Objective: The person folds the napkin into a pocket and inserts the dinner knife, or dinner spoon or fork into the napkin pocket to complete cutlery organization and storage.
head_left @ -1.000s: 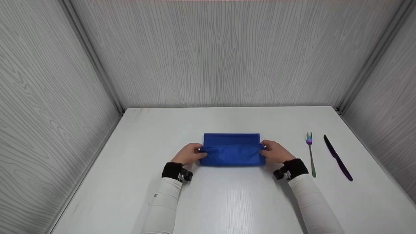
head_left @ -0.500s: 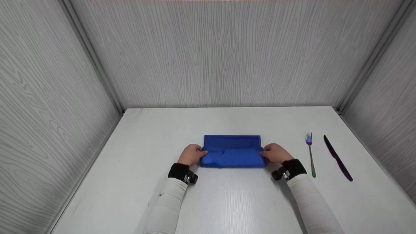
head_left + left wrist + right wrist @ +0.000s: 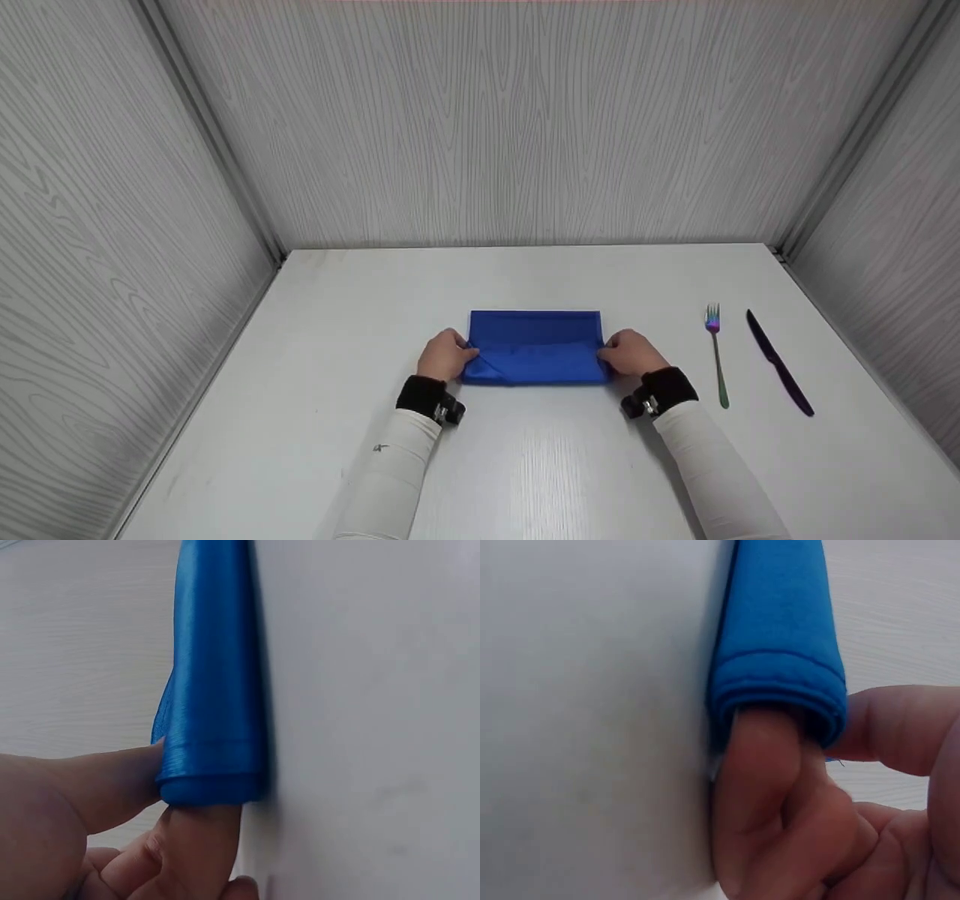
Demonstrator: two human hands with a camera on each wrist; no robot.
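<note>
A blue cloth lies on the white table, its near part folded over toward the far part. At its left end my left hand pinches the folded layer, thumb on top. My right hand pinches the right end the same way. In the left wrist view the rounded fold of the cloth sits between thumb and fingers. The right wrist view shows fingertips tucked inside the layered end of the cloth, hidden by it, with the thumb against its outer side. A slanted crease runs across the cloth's left part.
To the right on the table lie a rainbow-coloured fork and, beyond it, a dark knife. Grey wood-grained panels stand behind and at both sides of the table.
The folded layer has come down flatter and slightly nearer, and looks smoother. My left hand has shifted a little right and its forearm has swung inward. My right forearm has edged slightly left.
</note>
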